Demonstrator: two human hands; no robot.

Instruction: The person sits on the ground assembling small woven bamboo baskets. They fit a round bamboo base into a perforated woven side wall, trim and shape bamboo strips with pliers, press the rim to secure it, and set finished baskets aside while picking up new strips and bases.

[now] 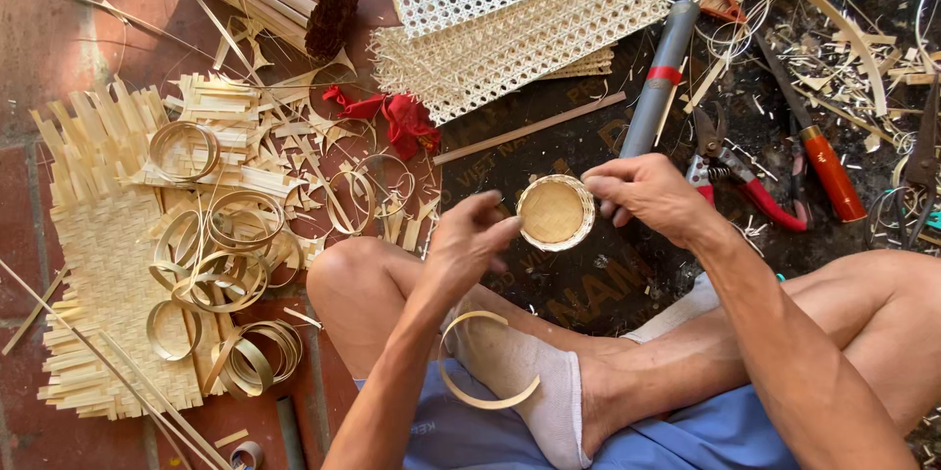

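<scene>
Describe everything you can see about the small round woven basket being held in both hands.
The small round woven basket is a shallow, pale straw-coloured disc: a flat woven centre inside a lighter hoop rim, apparently of bamboo strip. Its open face is turned up toward the camera, slightly tilted. It is held in the air above a dark mat, in front of the person's crossed legs. The left hand touches its left edge with thumb and fingertips, and the right hand grips its right edge. Its underside is hidden.

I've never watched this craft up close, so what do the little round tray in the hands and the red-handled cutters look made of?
The little round tray, held between left hand and right hand, looks like pale, unvarnished woven bamboo or cane: fine crisscross weave, bent-strip rim. The red-handled cutters seem to be dull grey metal with glossy red grips, probably plastic or rubber.
</scene>
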